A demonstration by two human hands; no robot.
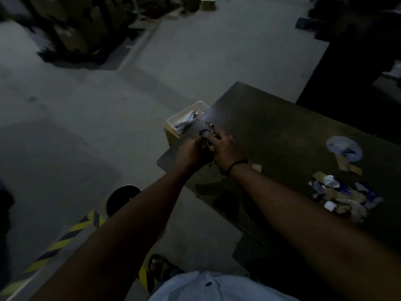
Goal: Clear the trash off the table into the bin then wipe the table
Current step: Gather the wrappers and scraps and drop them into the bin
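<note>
Beyond our pale shirt (217, 287), our left hand (188, 154) and right hand (227, 152) clasp torn scraps (207, 137) at the table (271, 127) edge, beside the bin (184, 120); loose bits may spill onto the floor (108, 105).

Floor (104, 88): grey concrete, with a pale strip running toward the far side. Light: dim, bluish (source not in view). Far left corner: stacked cardboard boxes (82, 33), blurred. Far edge, middle: one small box (208, 4). Near left: yellow-black hazard tape (65, 240), a dark round disc (122, 196) just beside it. Right edge: dark bulky unit (351, 57), detail lost.
</note>
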